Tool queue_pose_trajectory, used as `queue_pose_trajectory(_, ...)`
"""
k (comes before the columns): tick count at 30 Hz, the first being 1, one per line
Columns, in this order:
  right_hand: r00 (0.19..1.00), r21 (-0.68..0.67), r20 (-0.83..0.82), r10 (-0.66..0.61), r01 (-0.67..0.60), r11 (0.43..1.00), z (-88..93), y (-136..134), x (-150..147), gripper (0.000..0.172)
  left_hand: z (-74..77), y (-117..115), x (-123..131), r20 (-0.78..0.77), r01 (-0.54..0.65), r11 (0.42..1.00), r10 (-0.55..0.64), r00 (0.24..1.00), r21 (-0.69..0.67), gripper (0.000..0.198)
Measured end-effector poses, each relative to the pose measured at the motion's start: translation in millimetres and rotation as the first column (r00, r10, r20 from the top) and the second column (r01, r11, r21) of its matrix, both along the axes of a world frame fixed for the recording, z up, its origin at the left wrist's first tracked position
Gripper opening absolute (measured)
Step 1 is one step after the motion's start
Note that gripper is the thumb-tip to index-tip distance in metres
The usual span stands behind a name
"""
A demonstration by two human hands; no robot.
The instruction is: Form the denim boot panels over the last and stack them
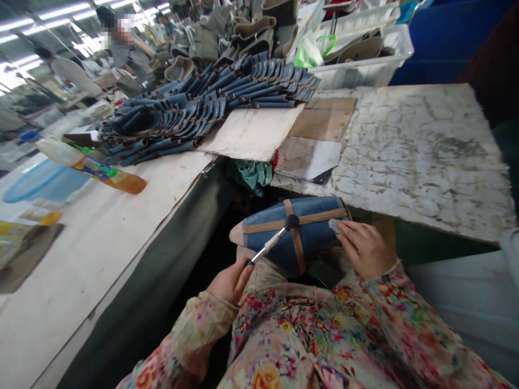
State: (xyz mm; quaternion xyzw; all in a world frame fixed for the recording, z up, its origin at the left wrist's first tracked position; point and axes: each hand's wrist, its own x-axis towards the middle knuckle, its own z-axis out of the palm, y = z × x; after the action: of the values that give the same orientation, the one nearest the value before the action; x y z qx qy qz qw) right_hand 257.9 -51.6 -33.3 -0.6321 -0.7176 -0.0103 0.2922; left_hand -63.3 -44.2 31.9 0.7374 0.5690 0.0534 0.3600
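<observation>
The left hand (232, 281) grips a black-tipped tool (270, 242) against a blue strapped boot upper (275, 237), with the right hand (365, 249) pressing it, fingers open.

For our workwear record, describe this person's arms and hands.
Both arms wear long sleeves of a cream floral blouse, printed with pink, red, yellow and green flowers and ending at the wrists. The left hand and right hand are bare, with no gloves.
</observation>
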Motion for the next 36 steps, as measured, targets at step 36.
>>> queue_pose_trajectory(36,0.999,0.089,-0.029,0.04,-0.037,0.995,-6.1,-14,-2,0.033,2.0,-7,7,-0.053,-0.001,0.986,0.01,0.999,0.165,0.038)
